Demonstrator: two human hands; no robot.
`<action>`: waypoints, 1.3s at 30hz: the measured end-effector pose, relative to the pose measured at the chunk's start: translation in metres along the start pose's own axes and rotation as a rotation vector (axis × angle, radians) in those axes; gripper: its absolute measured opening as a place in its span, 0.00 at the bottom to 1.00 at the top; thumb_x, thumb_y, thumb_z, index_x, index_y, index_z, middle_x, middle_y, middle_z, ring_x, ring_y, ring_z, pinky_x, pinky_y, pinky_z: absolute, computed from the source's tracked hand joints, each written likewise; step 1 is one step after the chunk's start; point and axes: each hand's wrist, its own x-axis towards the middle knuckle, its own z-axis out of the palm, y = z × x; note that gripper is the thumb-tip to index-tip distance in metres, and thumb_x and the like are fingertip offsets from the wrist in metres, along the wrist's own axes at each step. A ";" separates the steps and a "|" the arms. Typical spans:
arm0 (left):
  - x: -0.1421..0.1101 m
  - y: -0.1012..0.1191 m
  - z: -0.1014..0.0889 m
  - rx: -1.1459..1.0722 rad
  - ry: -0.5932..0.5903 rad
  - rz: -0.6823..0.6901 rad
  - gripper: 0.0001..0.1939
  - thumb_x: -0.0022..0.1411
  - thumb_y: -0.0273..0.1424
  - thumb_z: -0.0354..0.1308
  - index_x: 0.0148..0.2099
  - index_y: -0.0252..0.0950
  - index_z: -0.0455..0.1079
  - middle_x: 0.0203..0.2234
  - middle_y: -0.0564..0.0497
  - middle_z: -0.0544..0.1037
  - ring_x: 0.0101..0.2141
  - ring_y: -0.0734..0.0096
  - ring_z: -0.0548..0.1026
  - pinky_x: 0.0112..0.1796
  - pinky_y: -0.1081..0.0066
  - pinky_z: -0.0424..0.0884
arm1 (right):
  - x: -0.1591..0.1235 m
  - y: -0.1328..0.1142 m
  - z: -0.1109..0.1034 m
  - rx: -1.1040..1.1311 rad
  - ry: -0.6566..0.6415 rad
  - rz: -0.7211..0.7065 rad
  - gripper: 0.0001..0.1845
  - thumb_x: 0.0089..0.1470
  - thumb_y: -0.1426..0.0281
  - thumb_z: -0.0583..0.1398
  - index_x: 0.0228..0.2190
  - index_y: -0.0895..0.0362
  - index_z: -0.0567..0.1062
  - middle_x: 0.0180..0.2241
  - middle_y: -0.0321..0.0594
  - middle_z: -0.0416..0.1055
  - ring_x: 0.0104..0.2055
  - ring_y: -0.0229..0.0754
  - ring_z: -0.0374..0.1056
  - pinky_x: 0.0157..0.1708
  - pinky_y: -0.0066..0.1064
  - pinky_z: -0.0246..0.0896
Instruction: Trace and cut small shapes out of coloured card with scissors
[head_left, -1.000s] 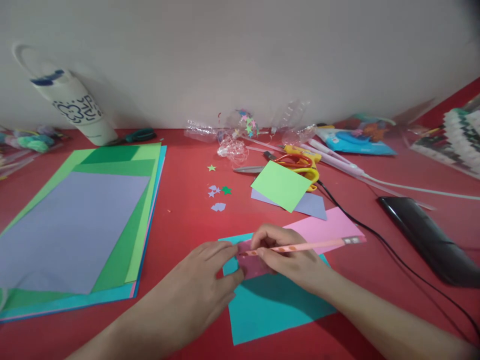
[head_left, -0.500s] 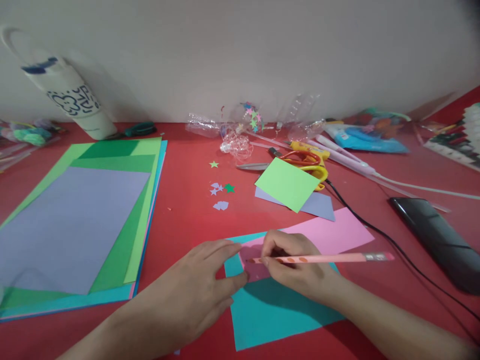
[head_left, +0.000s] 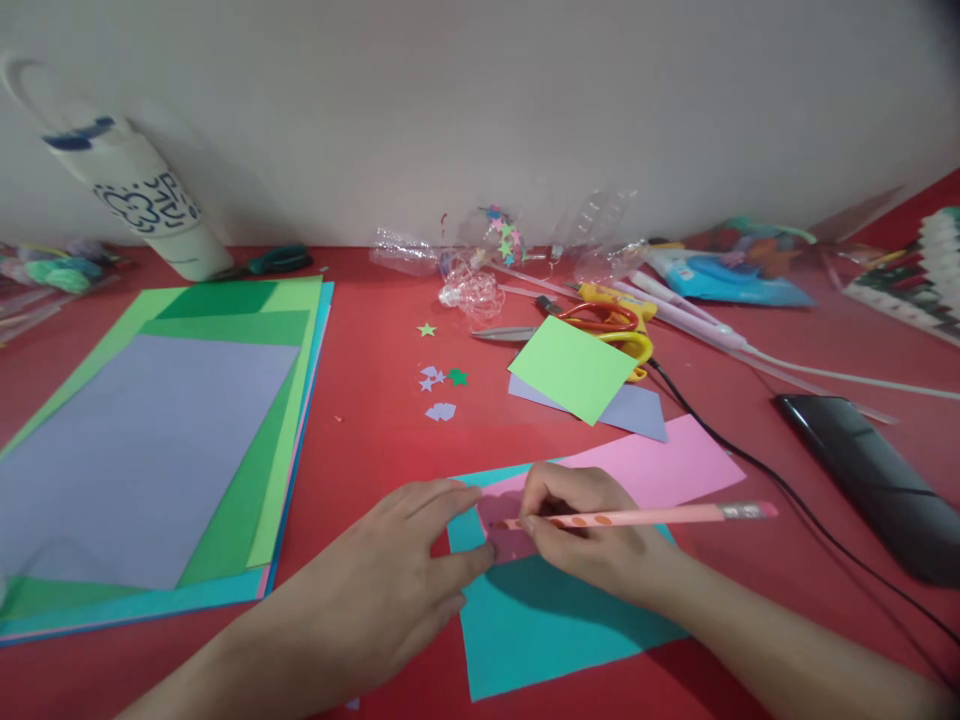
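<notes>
My right hand (head_left: 592, 535) is closed on a pink pencil (head_left: 660, 516) with orange dots, its tip resting on the near corner of a pink paper sheet (head_left: 660, 465). That pink sheet lies over a teal sheet (head_left: 547, 625) on the red table. My left hand (head_left: 390, 590) lies flat with fingers spread, fingertips pressing the left edge of the pink and teal sheets right beside the pencil tip.
A stack of coloured paper (head_left: 150, 450) lies at left. Small paper stars (head_left: 442, 378), a light green piece (head_left: 574, 368) over a lilac one, scissors (head_left: 607, 325), clear plastic wrap (head_left: 472, 285), a black object (head_left: 870, 480) with a cable, and a white tube (head_left: 135, 200) are around.
The view shifted slightly. The pencil dropped to a flatter angle, with its eraser end further right. Both hands stay on the pink sheet.
</notes>
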 end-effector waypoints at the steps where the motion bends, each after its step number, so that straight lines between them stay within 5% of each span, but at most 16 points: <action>1: 0.001 0.000 0.000 0.004 -0.007 -0.001 0.20 0.63 0.27 0.51 0.57 0.39 0.65 0.56 0.36 0.66 0.57 0.49 0.64 0.51 0.49 0.68 | 0.000 -0.001 0.000 -0.008 0.003 0.008 0.07 0.43 0.79 0.53 0.20 0.55 0.63 0.17 0.27 0.60 0.19 0.32 0.54 0.18 0.21 0.46; 13: 0.001 0.001 0.000 -0.034 0.005 -0.006 0.20 0.63 0.26 0.52 0.57 0.41 0.64 0.58 0.38 0.64 0.58 0.50 0.63 0.52 0.49 0.67 | 0.006 -0.010 0.002 -0.055 0.121 0.083 0.08 0.46 0.75 0.53 0.19 0.55 0.62 0.17 0.30 0.61 0.20 0.34 0.58 0.19 0.24 0.50; 39: 0.001 0.002 -0.001 -0.039 0.017 -0.014 0.19 0.63 0.26 0.51 0.56 0.39 0.67 0.57 0.37 0.66 0.57 0.49 0.64 0.52 0.50 0.67 | 0.003 -0.006 0.001 -0.014 0.120 0.032 0.08 0.44 0.77 0.52 0.19 0.54 0.59 0.16 0.28 0.56 0.19 0.33 0.52 0.18 0.23 0.46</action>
